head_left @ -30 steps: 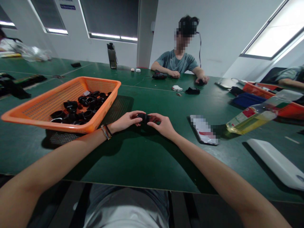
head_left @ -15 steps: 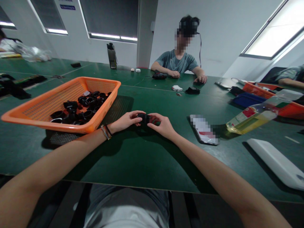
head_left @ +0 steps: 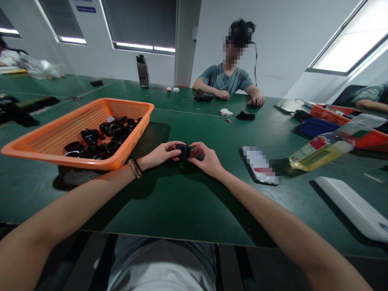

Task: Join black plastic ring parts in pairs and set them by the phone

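Note:
A small black part is held between my two hands above the green table. My left hand grips its left side, thumb in front and fingers behind. At its right side, the curled fingers and thumb of my right hand close on the part; the exact contact is hard to make out. Left of my hands stands an orange basket with several black ring-shaped parts in it.
A phone, a tilted bottle of yellow liquid and a white case are on the right. Across the table sits a person near a power drill. A dark bottle stands at the back.
My right hand has shifted very slightly at the black part. My left hand and the basket look the same.

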Available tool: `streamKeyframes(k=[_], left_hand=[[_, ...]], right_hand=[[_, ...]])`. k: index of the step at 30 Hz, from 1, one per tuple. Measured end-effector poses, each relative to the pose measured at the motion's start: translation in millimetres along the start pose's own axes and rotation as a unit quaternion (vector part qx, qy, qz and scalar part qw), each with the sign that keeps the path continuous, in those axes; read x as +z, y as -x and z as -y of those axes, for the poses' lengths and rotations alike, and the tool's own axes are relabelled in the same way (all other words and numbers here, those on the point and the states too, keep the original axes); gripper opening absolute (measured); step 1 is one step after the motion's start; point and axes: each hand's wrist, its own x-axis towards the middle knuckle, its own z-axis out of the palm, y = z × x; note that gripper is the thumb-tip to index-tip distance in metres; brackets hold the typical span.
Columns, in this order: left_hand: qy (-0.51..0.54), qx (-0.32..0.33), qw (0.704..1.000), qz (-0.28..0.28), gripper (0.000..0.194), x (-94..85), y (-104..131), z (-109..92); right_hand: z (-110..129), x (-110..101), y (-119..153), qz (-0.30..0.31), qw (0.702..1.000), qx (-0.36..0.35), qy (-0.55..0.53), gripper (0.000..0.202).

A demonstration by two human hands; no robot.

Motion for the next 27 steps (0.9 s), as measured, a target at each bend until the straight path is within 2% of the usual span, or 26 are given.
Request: streamKeyframes(k=[27], left_hand=[[-0.02, -0.004, 1.0, -0.006, 0.044, -0.9, 0.1, 1.3]], right_hand=[[-2.1, 0.4, 0.0, 0.005, 1.0, 0.007, -0.002, 0.029]])
